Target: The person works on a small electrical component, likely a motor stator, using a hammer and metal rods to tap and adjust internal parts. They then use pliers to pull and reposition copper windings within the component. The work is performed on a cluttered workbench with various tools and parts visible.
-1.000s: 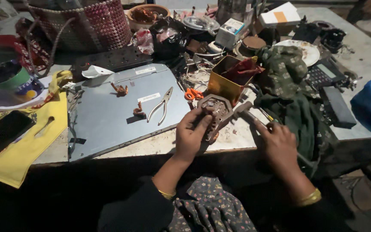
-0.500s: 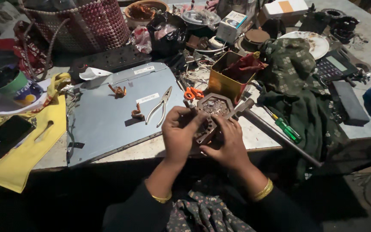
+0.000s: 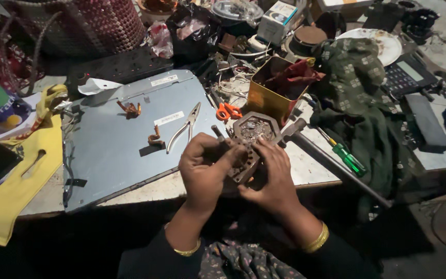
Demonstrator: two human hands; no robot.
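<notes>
Both hands grip an octagonal brown metal part [image 3: 251,135] with a wire-filled middle, held over the table's front edge. My left hand [image 3: 202,168] wraps its left side, thumb over the rim. From the right and below, my right hand [image 3: 272,175] closes on it, fingers on its lower edge. A grey rod [image 3: 217,130] sticks up by my left fingers. Silver pliers [image 3: 184,128] lie just behind, on a grey metal panel [image 3: 114,150].
Orange-handled scissors [image 3: 228,110], a yellow tin [image 3: 267,95] with red cloth, a green-handled screwdriver [image 3: 344,155], a long metal bar [image 3: 336,168] and dark green cloth [image 3: 360,98] crowd the right. A calculator [image 3: 406,77], woven basket [image 3: 99,26] and yellow bag [image 3: 11,186] lie around.
My right hand came in from the right side and closed on the octagonal part, which my left hand kept holding. The view has drifted slightly.
</notes>
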